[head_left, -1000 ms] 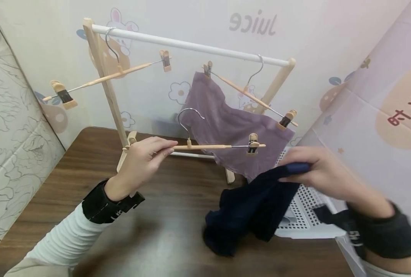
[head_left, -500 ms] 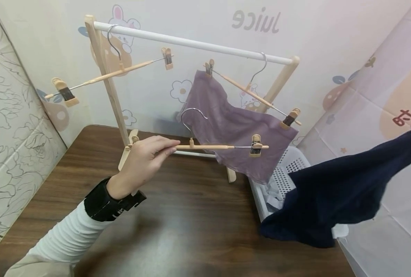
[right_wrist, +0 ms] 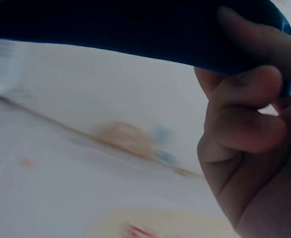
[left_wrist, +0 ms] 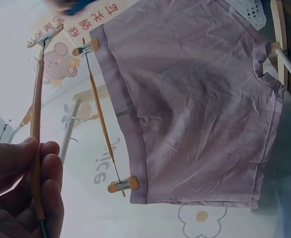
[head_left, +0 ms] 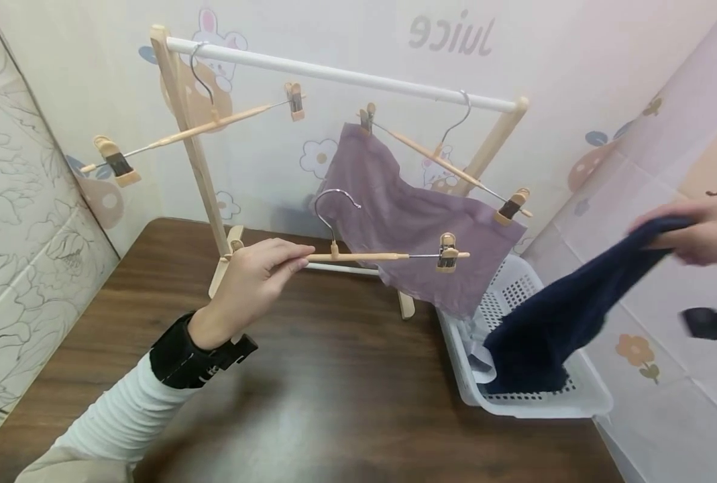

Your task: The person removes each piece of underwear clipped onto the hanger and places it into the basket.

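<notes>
My left hand (head_left: 249, 285) grips the bar of a clip hanger (head_left: 367, 257), holding it level above the table, its metal hook pointing up and its right clip in view. In the left wrist view, thumb and curled fingers wrap the hanger's bar (left_wrist: 38, 99). At the far right, my right hand (head_left: 708, 231) pinches one end of a dark navy garment (head_left: 551, 322), whose lower part hangs into a white basket. The right wrist view shows thumb and fingers on the dark cloth (right_wrist: 110, 29). Mauve shorts (head_left: 418, 221) hang clipped on another hanger (head_left: 418, 149) behind.
A wooden rack with a white top rail (head_left: 334, 75) stands at the back of the brown table (head_left: 334, 389). From its left end hangs a bare clip hanger (head_left: 213, 125). The white perforated basket (head_left: 581, 402) sits at the right, holding some light grey cloth (head_left: 479, 355).
The right hand swung the navy garment from beside the held hanger up to the right, and the garment now dips into the basket. My left hand and its hanger have stayed nearly still.
</notes>
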